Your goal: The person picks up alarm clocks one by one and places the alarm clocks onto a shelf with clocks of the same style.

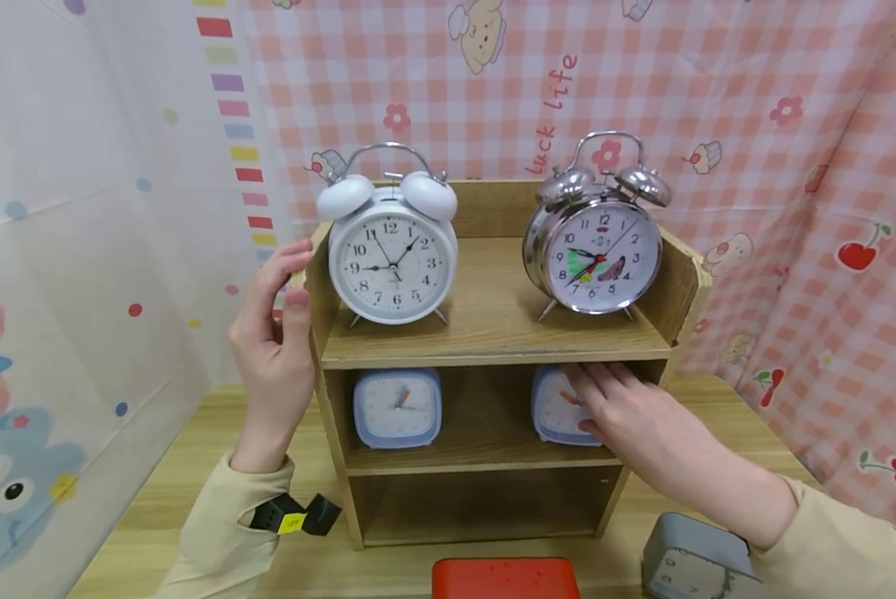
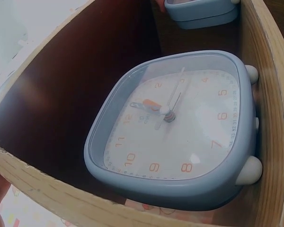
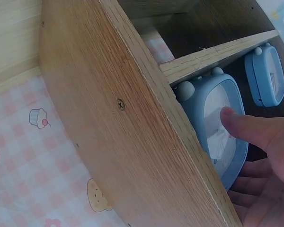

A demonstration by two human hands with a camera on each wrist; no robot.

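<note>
A small wooden shelf [image 1: 496,359] stands ahead of me. My right hand [image 1: 614,406] reaches into its middle level and holds a light-blue alarm clock [image 1: 548,412]. In the right wrist view, the thumb [image 3: 232,124] lies across the clock's face and the other fingers go round its far side; the clock stands upright, close to the side panel. At the shelf's left side panel [image 1: 333,416], my left hand [image 1: 274,333] holds the edge, fingers bent and thumb near the front. A matching blue alarm clock [image 1: 398,408] sits at the left of the same level.
On the top board stand a white twin-bell alarm clock [image 1: 393,258] and a silver twin-bell alarm clock [image 1: 601,254]. A red object [image 1: 505,580] and a grey clock [image 1: 695,553] are on the table [image 1: 185,491] in front. Patterned cloths hang behind and beside the shelf.
</note>
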